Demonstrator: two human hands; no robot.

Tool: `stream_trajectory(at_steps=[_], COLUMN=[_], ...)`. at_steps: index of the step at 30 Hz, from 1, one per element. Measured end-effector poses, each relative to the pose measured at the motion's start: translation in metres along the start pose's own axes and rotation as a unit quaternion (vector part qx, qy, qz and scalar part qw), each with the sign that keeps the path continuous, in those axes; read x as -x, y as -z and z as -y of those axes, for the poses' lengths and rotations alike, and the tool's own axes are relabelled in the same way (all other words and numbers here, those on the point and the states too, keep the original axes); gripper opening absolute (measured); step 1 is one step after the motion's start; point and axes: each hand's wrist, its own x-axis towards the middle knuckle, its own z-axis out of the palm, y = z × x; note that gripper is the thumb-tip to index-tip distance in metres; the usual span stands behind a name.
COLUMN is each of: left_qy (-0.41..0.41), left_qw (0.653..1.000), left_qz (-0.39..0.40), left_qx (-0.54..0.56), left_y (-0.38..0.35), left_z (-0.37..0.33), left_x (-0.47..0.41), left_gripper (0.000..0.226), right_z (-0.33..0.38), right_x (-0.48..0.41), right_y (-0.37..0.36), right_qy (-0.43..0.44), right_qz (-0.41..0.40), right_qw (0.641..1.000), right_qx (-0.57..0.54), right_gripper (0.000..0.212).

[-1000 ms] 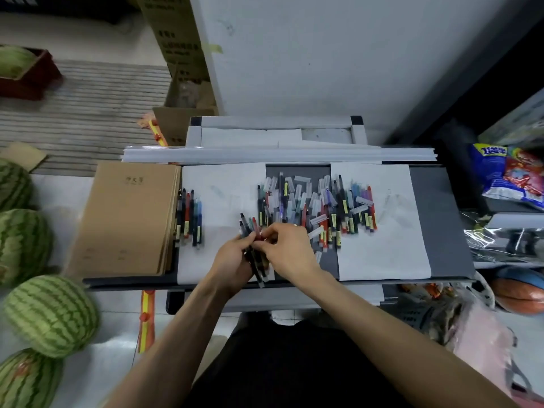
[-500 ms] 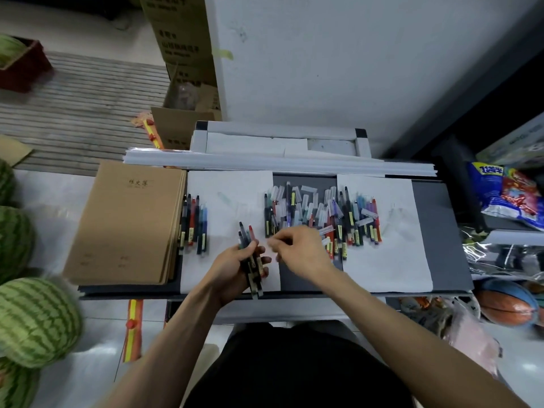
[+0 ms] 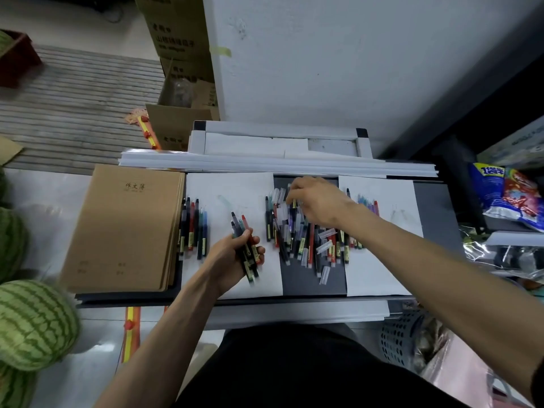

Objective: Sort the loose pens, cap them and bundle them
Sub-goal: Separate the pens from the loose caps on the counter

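Note:
A pile of loose pens and clear caps lies in the middle of the dark desk, across two white sheets. My left hand is closed around a bunch of several pens, tips pointing away from me. My right hand reaches over the far side of the pile, fingers bent down among the caps; whether it pinches one I cannot tell. A row of several capped pens lies next to the notebooks.
A stack of brown notebooks sits at the desk's left end. White paper rolls line the far edge. Watermelons lie on the floor at left, snack bags at right, a grey basket below right.
My right hand has left the bunch and moved up and right, over the far part of the pile. My left hand still holds the bunch of pens.

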Motion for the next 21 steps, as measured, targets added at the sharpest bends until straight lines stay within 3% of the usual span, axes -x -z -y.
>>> stream_trajectory(at_steps=[4,10,21], left_qy=[0.005,0.002,-0.002], left_qw=[1.0,1.0,1.0], left_qz=[0.003,-0.001,-0.019], left_qx=[0.006,0.007,0.022], left_y=[0.0,0.003,0.006], left_z=[0.0,0.002,0.008], left_x=[-0.001,-0.003,0.002], left_gripper=[0.012,0.012,0.01], right_z=[0.001,0.002,0.003], right_x=[-0.005,-0.008,-0.014], right_y=[-0.001,-0.003,0.005], right_qy=[0.121,0.205,0.251], right_qz=[0.002,-0.008,0.043], right_qw=[0.988,0.964,0.936], right_qx=[0.092,0.168,0.242], right_gripper=[0.032,0.029,0.021])
